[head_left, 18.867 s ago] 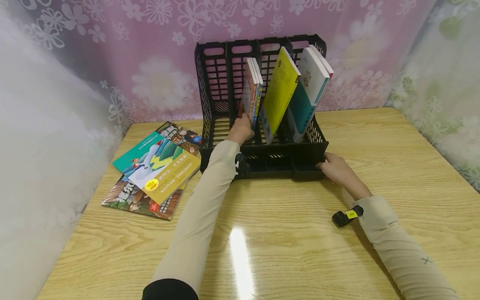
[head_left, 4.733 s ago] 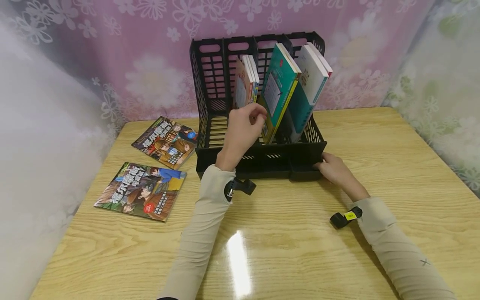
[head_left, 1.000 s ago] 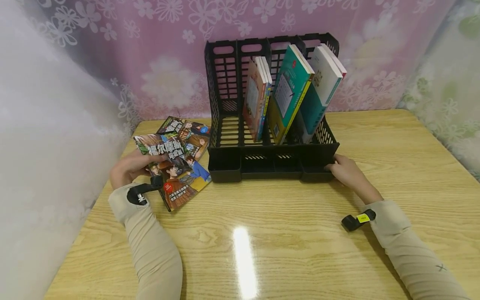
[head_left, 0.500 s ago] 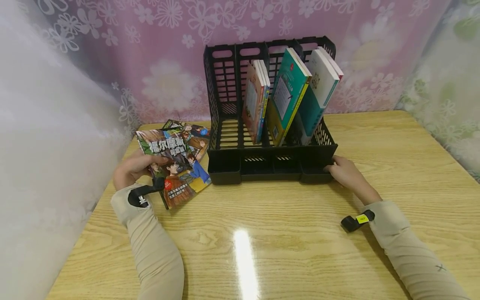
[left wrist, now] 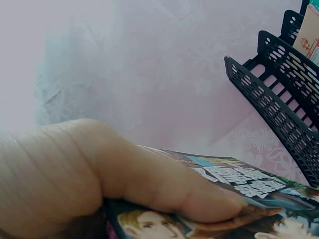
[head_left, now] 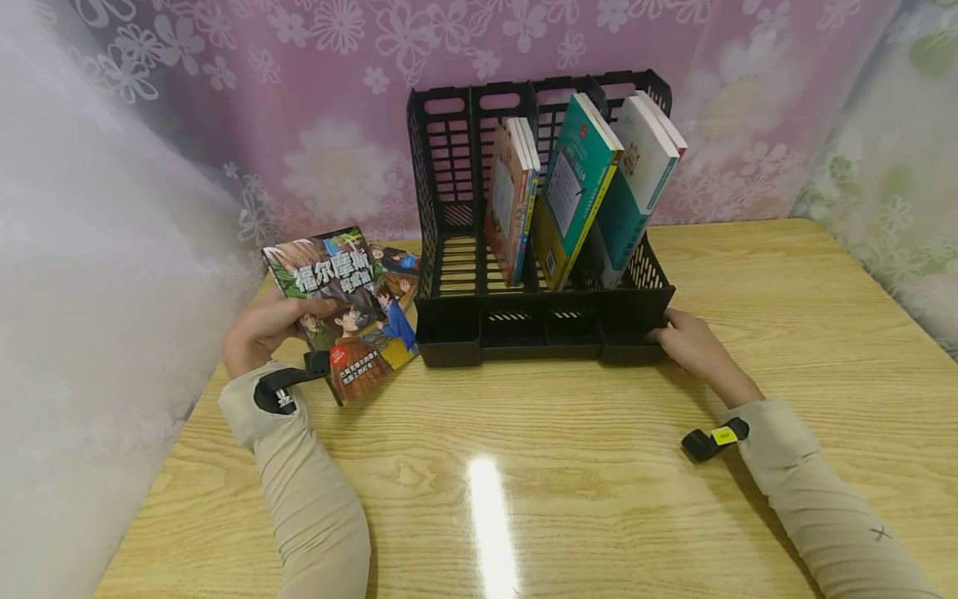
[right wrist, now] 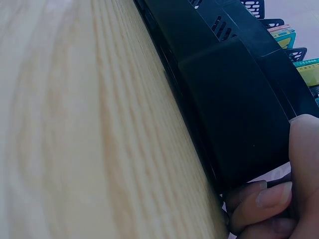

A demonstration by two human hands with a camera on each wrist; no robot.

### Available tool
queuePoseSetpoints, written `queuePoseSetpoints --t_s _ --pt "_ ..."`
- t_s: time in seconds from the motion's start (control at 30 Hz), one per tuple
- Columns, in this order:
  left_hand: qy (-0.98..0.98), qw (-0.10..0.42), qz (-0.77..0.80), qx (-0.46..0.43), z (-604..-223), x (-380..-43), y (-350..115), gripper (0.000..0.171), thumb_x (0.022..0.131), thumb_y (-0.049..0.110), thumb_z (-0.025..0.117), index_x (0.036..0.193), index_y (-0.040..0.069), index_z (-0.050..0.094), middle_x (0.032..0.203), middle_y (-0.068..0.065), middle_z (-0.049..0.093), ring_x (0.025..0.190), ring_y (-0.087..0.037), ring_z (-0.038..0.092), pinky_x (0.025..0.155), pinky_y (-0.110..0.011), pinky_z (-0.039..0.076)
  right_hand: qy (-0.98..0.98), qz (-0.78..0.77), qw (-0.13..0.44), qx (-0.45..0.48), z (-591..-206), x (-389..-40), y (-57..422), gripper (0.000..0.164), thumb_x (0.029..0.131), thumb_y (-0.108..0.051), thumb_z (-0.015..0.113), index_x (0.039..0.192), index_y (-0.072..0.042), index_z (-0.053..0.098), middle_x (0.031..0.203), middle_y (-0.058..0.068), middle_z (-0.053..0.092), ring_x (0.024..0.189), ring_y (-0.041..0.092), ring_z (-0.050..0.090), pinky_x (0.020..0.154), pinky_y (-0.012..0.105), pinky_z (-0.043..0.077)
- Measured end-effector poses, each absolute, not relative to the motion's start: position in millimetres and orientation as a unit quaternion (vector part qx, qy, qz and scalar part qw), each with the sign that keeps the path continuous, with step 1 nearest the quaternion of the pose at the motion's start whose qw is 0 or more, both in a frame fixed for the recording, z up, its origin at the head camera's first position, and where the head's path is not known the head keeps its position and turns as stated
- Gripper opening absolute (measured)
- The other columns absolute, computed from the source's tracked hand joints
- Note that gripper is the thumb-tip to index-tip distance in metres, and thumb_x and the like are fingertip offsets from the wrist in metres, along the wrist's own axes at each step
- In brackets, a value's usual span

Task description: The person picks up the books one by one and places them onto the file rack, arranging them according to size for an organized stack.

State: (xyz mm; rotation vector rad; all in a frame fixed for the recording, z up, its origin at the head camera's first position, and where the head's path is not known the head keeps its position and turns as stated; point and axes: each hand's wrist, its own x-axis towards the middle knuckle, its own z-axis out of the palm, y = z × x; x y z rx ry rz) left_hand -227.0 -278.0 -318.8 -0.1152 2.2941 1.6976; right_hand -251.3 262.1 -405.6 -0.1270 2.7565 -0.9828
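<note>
In the head view my left hand (head_left: 262, 333) pinches the left edge of a comic book (head_left: 362, 320), thumb across the illustrated cover. The left wrist view shows the thumb (left wrist: 164, 184) pressed on that cover, the fingers beneath hidden. Partly under it, a second comic book (head_left: 404, 270) lies on the table. My right hand (head_left: 692, 345) grips the front right corner of a black desk file rack (head_left: 539, 299). In the right wrist view its thumb (right wrist: 306, 149) lies on the corner and its fingers curl around the end.
Slim books (head_left: 507, 200) stand in the rack's second compartment from the left. A teal book (head_left: 576, 179) leans in the third beside a yellow one, and white-and-teal books (head_left: 636, 191) fill the rightmost. The wooden table (head_left: 599, 482) meets fabric at the back and sides.
A teal book has gone from the table into the rack's third compartment. My left hand has since taken the front comic book and raised its far edge. The right hand keeps its place.
</note>
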Motion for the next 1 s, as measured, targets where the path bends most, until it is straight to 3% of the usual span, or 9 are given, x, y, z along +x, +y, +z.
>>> queuePoseSetpoints --t_s 0.07,0.2,0.27,0.37,0.47,0.53,1.0 --pt "0.800 0.121 0.587 -0.031 -316 -227 -275 0.038 0.091 0.008 0.064 0.123 0.009 0.044 0.091 0.006 0.059 0.062 -0.006 0.053 0.054 -0.025 0.049 0.936 -0.332 0.105 -0.043 -406 -251 262 0.044 0.093 -0.019 0.044 0.128 0.009 0.044 0.077 0.014 0.052 0.047 0.020 0.049 0.049 0.035 0.042" --pt "0.826 0.090 0.557 -0.013 -307 -225 -268 0.066 0.091 0.008 0.063 0.146 0.008 0.027 0.125 -0.007 0.051 0.084 -0.008 0.057 0.063 -0.025 0.051 0.936 -0.334 0.105 -0.042 -406 -252 263 0.044 0.093 -0.019 0.044 0.128 0.008 0.044 0.080 0.015 0.052 0.048 0.021 0.049 0.049 0.035 0.042" --pt "0.842 0.075 0.534 -0.004 -302 -225 -263 0.073 0.091 0.010 0.063 0.151 0.010 0.022 0.139 -0.011 0.041 0.099 -0.013 0.054 0.071 -0.027 0.050 0.936 -0.333 0.104 -0.042 -406 -252 264 0.044 0.093 -0.018 0.043 0.128 0.008 0.044 0.082 0.016 0.052 0.049 0.021 0.049 0.049 0.035 0.043" --pt "0.851 0.054 0.523 0.000 -294 -224 -255 0.073 0.092 0.011 0.062 0.153 0.011 0.021 0.147 -0.014 0.036 0.116 -0.023 0.048 0.083 -0.034 0.047 0.936 -0.334 0.103 -0.041 -406 -252 264 0.044 0.093 -0.018 0.043 0.128 0.008 0.044 0.081 0.016 0.052 0.048 0.021 0.049 0.049 0.035 0.043" --pt "0.850 0.031 0.526 0.002 -286 -223 -245 0.074 0.092 0.009 0.062 0.153 0.012 0.021 0.150 -0.013 0.034 0.130 -0.028 0.038 0.100 -0.041 0.037 0.936 -0.334 0.103 -0.041 -406 -252 264 0.043 0.093 -0.017 0.043 0.127 0.008 0.044 0.081 0.016 0.053 0.047 0.021 0.049 0.050 0.035 0.042" --pt "0.851 0.019 0.525 -0.006 -282 -221 -239 0.072 0.092 0.008 0.061 0.152 0.011 0.023 0.148 -0.015 0.036 0.131 -0.031 0.039 0.104 -0.045 0.035 0.935 -0.335 0.104 -0.041 -406 -252 263 0.042 0.093 -0.017 0.043 0.126 0.008 0.045 0.081 0.017 0.053 0.046 0.021 0.049 0.050 0.035 0.042" --pt "0.911 -0.123 0.392 -0.042 -265 -215 -203 0.053 0.091 0.024 0.061 0.135 -0.002 0.048 0.127 -0.028 0.056 0.116 -0.042 0.055 0.096 -0.054 0.043 0.935 -0.337 0.097 -0.045 -407 -252 263 0.040 0.092 -0.016 0.044 0.123 0.009 0.046 0.089 0.021 0.055 0.047 0.020 0.049 0.052 0.034 0.042"
